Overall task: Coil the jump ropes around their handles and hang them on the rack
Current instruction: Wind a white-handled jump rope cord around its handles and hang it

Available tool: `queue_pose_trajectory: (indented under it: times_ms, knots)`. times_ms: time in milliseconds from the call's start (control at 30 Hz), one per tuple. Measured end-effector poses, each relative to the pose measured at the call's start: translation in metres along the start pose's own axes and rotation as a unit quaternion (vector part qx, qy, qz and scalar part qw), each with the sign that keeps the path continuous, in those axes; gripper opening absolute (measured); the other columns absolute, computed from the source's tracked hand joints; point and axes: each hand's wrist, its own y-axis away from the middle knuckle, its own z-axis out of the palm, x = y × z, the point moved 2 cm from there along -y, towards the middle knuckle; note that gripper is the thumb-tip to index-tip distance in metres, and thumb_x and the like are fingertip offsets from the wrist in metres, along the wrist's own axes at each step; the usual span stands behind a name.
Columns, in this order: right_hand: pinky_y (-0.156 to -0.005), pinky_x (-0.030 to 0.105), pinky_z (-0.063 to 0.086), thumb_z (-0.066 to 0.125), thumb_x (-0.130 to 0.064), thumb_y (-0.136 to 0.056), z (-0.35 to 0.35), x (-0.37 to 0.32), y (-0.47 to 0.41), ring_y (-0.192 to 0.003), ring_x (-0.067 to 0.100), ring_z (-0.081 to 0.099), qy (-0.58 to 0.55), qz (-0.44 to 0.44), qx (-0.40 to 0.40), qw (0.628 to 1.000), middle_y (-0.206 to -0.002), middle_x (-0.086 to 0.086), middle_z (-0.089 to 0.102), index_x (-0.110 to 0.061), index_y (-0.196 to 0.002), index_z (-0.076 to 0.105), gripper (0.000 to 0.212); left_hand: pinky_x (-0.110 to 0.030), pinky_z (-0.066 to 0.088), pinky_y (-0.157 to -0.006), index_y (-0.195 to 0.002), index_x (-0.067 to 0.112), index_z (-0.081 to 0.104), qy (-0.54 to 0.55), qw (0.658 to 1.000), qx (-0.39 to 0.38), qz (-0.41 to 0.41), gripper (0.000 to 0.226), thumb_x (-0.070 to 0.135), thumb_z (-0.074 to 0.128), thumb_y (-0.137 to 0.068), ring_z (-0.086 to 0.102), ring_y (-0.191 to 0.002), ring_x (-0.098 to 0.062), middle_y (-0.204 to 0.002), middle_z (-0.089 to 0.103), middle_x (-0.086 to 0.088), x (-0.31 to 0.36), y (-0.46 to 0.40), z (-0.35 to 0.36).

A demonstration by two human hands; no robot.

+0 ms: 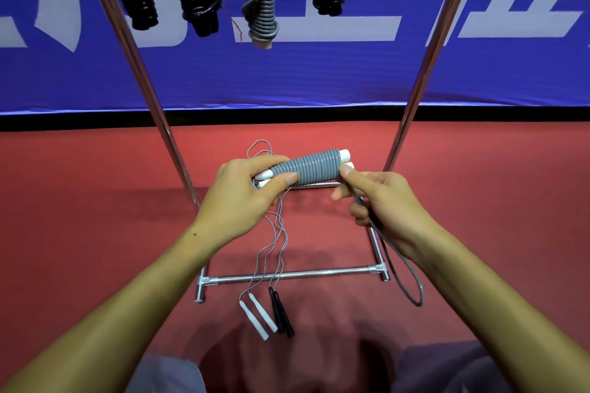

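Left hand point(245, 198) gripped grey coiled rope point(306, 167) on white handles, above rack base point(287, 274); right hand point(380, 204) pinched loose tail point(412, 281); coiling nearly finished; next: tuck tail, hang beside 4 hung bundles point(261, 0).

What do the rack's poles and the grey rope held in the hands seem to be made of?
The rack's poles look like polished metal, probably chromed steel: they are silvery with bright mirror-like streaks. The grey rope, wound round white handles, looks like smooth plastic or rubber, perhaps PVC: the coils have a soft sheen and bend tightly. The exact material cannot be told.
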Motion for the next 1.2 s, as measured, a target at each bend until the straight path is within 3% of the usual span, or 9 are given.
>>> queue_pose_trajectory:
  times_ms: [133,233,367,500,667,800,933,1067,1200]
  knots:
    - [-0.050,0.024,0.039,0.066,-0.013,-0.100,-0.007,-0.001,0.001,-0.054,0.015,0.046,0.082,0.007,-0.015,0.996,-0.098,0.007,0.080,0.003,-0.105,0.071,0.018,-0.043,0.056,-0.062,-0.109,0.034,0.078,-0.042,0.999,0.009,0.006,0.024,0.048,0.067,-0.092,0.060,-0.059,-0.015,-0.070,0.068,0.012,0.000,0.000,0.001]
    - [-0.050,0.025,0.045,0.062,-0.008,-0.101,-0.009,0.006,-0.001,-0.052,0.013,0.051,0.123,0.006,0.014,0.992,-0.094,0.004,0.081,0.006,-0.108,0.068,0.017,-0.044,0.056,-0.073,-0.113,0.044,0.072,-0.072,0.997,0.004,0.014,0.029,0.059,0.063,-0.090,0.070,-0.080,-0.016,-0.087,0.076,0.013,-0.001,0.001,0.004]
    - [-0.056,0.032,0.054,0.060,-0.014,-0.103,-0.009,0.014,-0.005,-0.048,0.013,0.060,0.228,-0.017,0.065,0.971,-0.079,-0.001,0.079,-0.004,-0.095,0.071,0.017,-0.042,0.056,-0.072,-0.121,0.052,0.061,-0.128,0.991,0.009,0.029,0.036,0.066,0.059,-0.088,0.070,-0.081,-0.017,-0.087,0.076,0.014,0.000,0.003,0.008]
    - [-0.073,0.041,0.056,0.062,-0.037,-0.096,-0.012,0.015,-0.001,-0.072,0.022,0.068,0.474,-0.079,0.092,0.872,-0.068,-0.008,0.070,-0.023,-0.075,0.066,0.026,-0.040,0.056,-0.070,-0.115,0.051,0.066,-0.180,0.984,0.006,0.020,0.031,0.065,0.058,-0.089,0.066,-0.076,-0.017,-0.081,0.074,0.014,0.001,0.006,0.007]
    - [-0.064,0.038,0.038,0.056,-0.034,-0.091,0.000,0.006,0.006,-0.089,0.036,0.065,0.668,-0.148,0.098,0.723,-0.087,0.001,0.067,-0.022,-0.094,0.061,0.013,-0.042,0.056,-0.070,-0.107,0.044,0.072,-0.200,0.979,-0.035,-0.014,0.035,0.067,0.053,-0.088,0.065,-0.077,-0.020,-0.078,0.072,0.010,-0.002,0.004,0.004]
    - [-0.056,0.036,0.034,0.055,-0.033,-0.092,-0.001,0.004,0.002,-0.075,0.036,0.067,0.723,-0.230,0.081,0.647,-0.077,0.001,0.068,-0.019,-0.102,0.059,0.017,-0.037,0.052,-0.061,-0.098,0.041,0.073,-0.194,0.979,-0.067,-0.018,0.033,0.066,0.054,-0.090,0.054,-0.062,-0.016,-0.064,0.060,0.008,-0.006,0.002,-0.002]
    - [-0.050,0.032,0.025,0.078,-0.027,-0.085,-0.005,0.007,-0.002,-0.050,0.034,0.052,0.727,-0.345,0.060,0.591,-0.056,0.003,0.054,-0.015,-0.076,0.050,0.031,-0.042,0.052,-0.058,-0.096,0.036,0.075,-0.174,0.979,-0.102,-0.021,0.032,0.062,0.057,-0.092,0.052,-0.056,-0.019,-0.062,0.057,0.002,-0.009,-0.001,-0.009]
    - [-0.055,0.038,0.038,0.060,-0.043,-0.098,-0.013,0.009,-0.006,-0.065,0.032,0.056,0.704,-0.383,0.029,0.598,-0.077,0.001,0.058,-0.019,-0.087,0.059,0.026,-0.036,0.048,-0.057,-0.095,0.040,0.074,-0.127,0.977,-0.170,-0.013,0.014,0.050,0.065,-0.099,0.055,-0.055,-0.020,-0.071,0.062,-0.006,-0.010,-0.001,-0.018]
    - [-0.063,0.043,0.052,0.045,-0.052,-0.103,-0.017,0.004,-0.001,-0.079,0.027,0.060,0.608,-0.326,-0.073,0.720,-0.102,-0.005,0.057,-0.030,-0.110,0.066,0.031,-0.021,0.042,-0.048,-0.102,0.026,0.081,-0.057,0.973,-0.224,-0.028,0.012,0.030,0.070,-0.101,0.046,-0.055,-0.013,-0.075,0.059,-0.022,-0.005,-0.002,-0.026]
